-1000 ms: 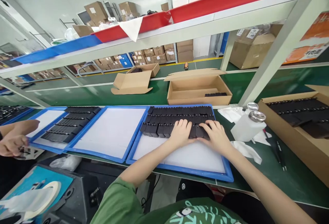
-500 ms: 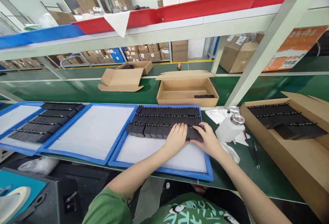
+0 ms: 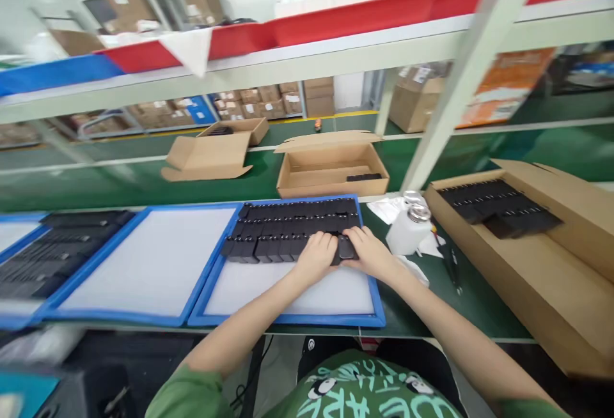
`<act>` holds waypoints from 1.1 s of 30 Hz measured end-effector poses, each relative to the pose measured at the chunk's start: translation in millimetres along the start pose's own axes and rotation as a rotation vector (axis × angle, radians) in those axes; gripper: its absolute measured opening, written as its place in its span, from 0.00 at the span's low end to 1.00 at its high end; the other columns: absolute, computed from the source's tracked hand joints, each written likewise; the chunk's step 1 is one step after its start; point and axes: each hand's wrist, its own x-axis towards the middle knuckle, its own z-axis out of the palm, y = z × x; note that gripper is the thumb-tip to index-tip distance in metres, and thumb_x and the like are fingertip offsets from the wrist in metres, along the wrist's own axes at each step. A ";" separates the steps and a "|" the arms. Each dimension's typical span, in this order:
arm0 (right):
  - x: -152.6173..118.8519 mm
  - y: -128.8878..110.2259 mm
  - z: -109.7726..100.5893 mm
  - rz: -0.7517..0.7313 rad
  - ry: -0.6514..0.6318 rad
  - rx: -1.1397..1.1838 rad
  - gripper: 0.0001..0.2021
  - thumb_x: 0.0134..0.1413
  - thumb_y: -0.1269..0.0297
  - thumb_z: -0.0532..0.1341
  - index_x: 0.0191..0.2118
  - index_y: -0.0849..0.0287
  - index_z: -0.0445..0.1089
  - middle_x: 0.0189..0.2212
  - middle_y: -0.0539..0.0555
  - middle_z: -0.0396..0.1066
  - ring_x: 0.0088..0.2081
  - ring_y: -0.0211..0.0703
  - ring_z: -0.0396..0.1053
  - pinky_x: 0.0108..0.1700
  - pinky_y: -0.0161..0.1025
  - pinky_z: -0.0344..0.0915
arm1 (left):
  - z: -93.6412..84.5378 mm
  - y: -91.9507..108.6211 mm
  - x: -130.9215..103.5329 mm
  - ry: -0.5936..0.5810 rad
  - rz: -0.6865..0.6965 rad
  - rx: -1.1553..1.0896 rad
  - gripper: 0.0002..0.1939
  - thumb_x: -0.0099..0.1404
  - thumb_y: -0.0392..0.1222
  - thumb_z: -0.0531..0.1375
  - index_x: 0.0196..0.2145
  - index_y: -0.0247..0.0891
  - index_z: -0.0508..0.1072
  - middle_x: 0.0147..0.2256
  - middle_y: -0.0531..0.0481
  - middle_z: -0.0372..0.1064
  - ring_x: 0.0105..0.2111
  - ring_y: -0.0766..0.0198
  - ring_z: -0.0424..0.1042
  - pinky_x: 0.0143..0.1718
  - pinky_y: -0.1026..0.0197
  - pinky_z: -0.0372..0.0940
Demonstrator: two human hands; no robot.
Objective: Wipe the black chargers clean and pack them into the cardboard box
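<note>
Rows of small black block-shaped parts [image 3: 297, 226] stand packed together in the upper half of a blue-rimmed tray [image 3: 288, 319] with a white floor. At the right end of the front row, my left hand [image 3: 315, 254] lies closed over some of the parts, fingers together on their tops. Just beside it, my right hand [image 3: 371, 250] grips the end blocks [image 3: 346, 249] from the right, fingers on top and thumb low in front. What the left thumb touches is hidden.
A second blue-rimmed tray [image 3: 115, 316] lies to the left, beyond it one with black parts. A white pump bottle [image 3: 407, 234], tissues and black tweezers [image 3: 449, 263] sit right of my hands. An open carton [image 3: 527, 271] with black parts is farther right; another carton [image 3: 330, 183] stands behind.
The view has turned slightly to the right. My right hand has moved in closer to my left at the row's end, and its fingers now lie over the end blocks.
</note>
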 end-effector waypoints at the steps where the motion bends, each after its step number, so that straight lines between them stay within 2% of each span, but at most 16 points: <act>1: 2.6 -2.8 -2.6 0.007 -0.005 0.003 0.21 0.64 0.51 0.61 0.55 0.60 0.67 0.51 0.58 0.70 0.50 0.48 0.70 0.51 0.52 0.72 | -2.7 0.5 0.2 0.013 0.007 -0.003 0.18 0.71 0.50 0.61 0.52 0.35 0.71 0.50 0.44 0.71 0.47 0.57 0.74 0.48 0.48 0.72; 3: 4.8 -9.6 -15.2 0.021 -0.007 0.020 0.21 0.63 0.52 0.62 0.54 0.60 0.68 0.49 0.57 0.70 0.49 0.48 0.70 0.50 0.51 0.71 | -14.8 4.1 1.0 0.042 0.019 -0.007 0.18 0.71 0.49 0.61 0.52 0.35 0.70 0.49 0.44 0.70 0.46 0.57 0.73 0.48 0.48 0.72; 5: -3.3 -20.0 -39.1 0.034 0.006 0.044 0.23 0.57 0.52 0.67 0.53 0.60 0.68 0.48 0.57 0.70 0.49 0.50 0.69 0.50 0.51 0.72 | -35.1 15.8 0.0 0.068 0.037 -0.021 0.18 0.69 0.47 0.62 0.52 0.34 0.70 0.47 0.42 0.70 0.45 0.55 0.72 0.47 0.46 0.71; 7: -27.1 -32.9 -70.4 0.048 0.026 0.066 0.28 0.50 0.53 0.72 0.54 0.58 0.67 0.48 0.58 0.70 0.49 0.54 0.68 0.49 0.51 0.72 | -56.9 39.5 -3.9 0.077 0.065 -0.050 0.21 0.66 0.46 0.65 0.51 0.32 0.69 0.44 0.39 0.70 0.44 0.51 0.71 0.47 0.44 0.70; 9: -64.4 -40.9 -100.7 0.074 0.036 0.074 0.27 0.51 0.54 0.71 0.54 0.57 0.66 0.47 0.59 0.69 0.47 0.56 0.67 0.46 0.53 0.72 | -69.6 73.5 -6.7 0.066 0.099 -0.098 0.25 0.63 0.47 0.68 0.53 0.32 0.68 0.43 0.39 0.70 0.43 0.50 0.70 0.48 0.46 0.69; 10: -85.2 -41.0 -112.4 0.091 0.035 0.075 0.27 0.52 0.53 0.70 0.55 0.57 0.66 0.47 0.60 0.70 0.47 0.57 0.67 0.44 0.53 0.71 | -69.8 92.0 -6.0 0.057 0.116 -0.126 0.28 0.62 0.49 0.69 0.53 0.33 0.67 0.43 0.40 0.71 0.43 0.50 0.70 0.47 0.47 0.69; 12: -123.8 -32.5 -125.0 0.164 0.030 0.104 0.27 0.52 0.52 0.70 0.55 0.55 0.66 0.47 0.59 0.70 0.47 0.57 0.67 0.44 0.52 0.71 | -57.0 126.8 0.6 0.032 0.150 -0.183 0.29 0.60 0.53 0.69 0.51 0.34 0.68 0.42 0.41 0.71 0.42 0.51 0.71 0.45 0.50 0.70; 14: -152.3 -16.5 -121.9 0.262 0.028 0.159 0.25 0.51 0.52 0.70 0.53 0.55 0.68 0.46 0.59 0.71 0.46 0.57 0.68 0.45 0.53 0.71 | -32.2 153.3 12.4 0.012 0.164 -0.230 0.29 0.57 0.56 0.71 0.48 0.35 0.69 0.39 0.43 0.72 0.39 0.51 0.71 0.41 0.51 0.70; 16: -170.0 0.7 -108.3 0.326 0.025 0.206 0.24 0.50 0.52 0.71 0.50 0.55 0.69 0.44 0.58 0.72 0.44 0.56 0.69 0.45 0.53 0.72 | -7.5 168.9 24.5 0.003 0.160 -0.265 0.30 0.54 0.56 0.73 0.46 0.35 0.70 0.36 0.43 0.72 0.38 0.50 0.72 0.39 0.50 0.71; 19: -188.0 17.9 -87.6 0.356 0.028 0.261 0.29 0.49 0.49 0.71 0.55 0.54 0.66 0.49 0.59 0.71 0.48 0.56 0.70 0.49 0.52 0.73 | 7.3 172.9 31.7 0.009 0.157 -0.316 0.36 0.51 0.53 0.75 0.51 0.35 0.68 0.39 0.42 0.74 0.39 0.47 0.74 0.39 0.48 0.72; 22: -206.8 25.5 -84.5 0.400 0.067 0.343 0.42 0.50 0.43 0.69 0.66 0.50 0.53 0.59 0.61 0.65 0.53 0.54 0.69 0.49 0.49 0.74 | -7.3 163.3 21.2 0.057 0.161 -0.370 0.42 0.54 0.52 0.74 0.60 0.37 0.63 0.51 0.37 0.71 0.48 0.44 0.72 0.46 0.43 0.71; 24: -216.7 32.4 -90.8 0.465 0.125 0.382 0.38 0.59 0.42 0.62 0.68 0.49 0.48 0.58 0.61 0.65 0.49 0.49 0.71 0.45 0.45 0.75 | -21.4 158.7 10.4 0.128 0.182 -0.396 0.36 0.61 0.48 0.70 0.61 0.35 0.62 0.53 0.34 0.70 0.52 0.44 0.71 0.50 0.42 0.70; 27: -216.9 50.0 -99.9 0.603 0.237 0.350 0.22 0.69 0.51 0.51 0.63 0.53 0.58 0.50 0.60 0.70 0.41 0.44 0.71 0.41 0.43 0.74 | -32.1 162.1 -1.1 0.225 0.385 -0.439 0.17 0.66 0.38 0.65 0.51 0.35 0.70 0.46 0.41 0.76 0.48 0.55 0.74 0.51 0.52 0.72; 29: -205.1 63.1 -103.7 0.647 0.246 0.313 0.17 0.69 0.53 0.52 0.55 0.55 0.67 0.44 0.59 0.72 0.37 0.43 0.71 0.38 0.43 0.72 | -31.8 167.3 -3.8 0.249 0.539 -0.467 0.07 0.66 0.34 0.64 0.43 0.36 0.73 0.42 0.47 0.79 0.44 0.62 0.77 0.48 0.60 0.73; 31: -186.3 74.1 -107.5 0.625 0.191 0.299 0.15 0.67 0.54 0.55 0.49 0.55 0.72 0.40 0.56 0.74 0.34 0.42 0.71 0.36 0.42 0.71 | -30.1 169.0 -5.1 0.260 0.595 -0.490 0.03 0.66 0.33 0.64 0.39 0.34 0.75 0.40 0.47 0.80 0.41 0.65 0.78 0.44 0.63 0.74; 33: -164.5 82.0 -111.5 0.571 0.118 0.287 0.14 0.66 0.54 0.56 0.47 0.56 0.74 0.39 0.56 0.75 0.32 0.42 0.70 0.36 0.43 0.71 | -30.6 164.7 -8.5 0.283 0.553 -0.515 0.04 0.64 0.32 0.65 0.39 0.31 0.75 0.38 0.45 0.80 0.39 0.63 0.79 0.41 0.63 0.75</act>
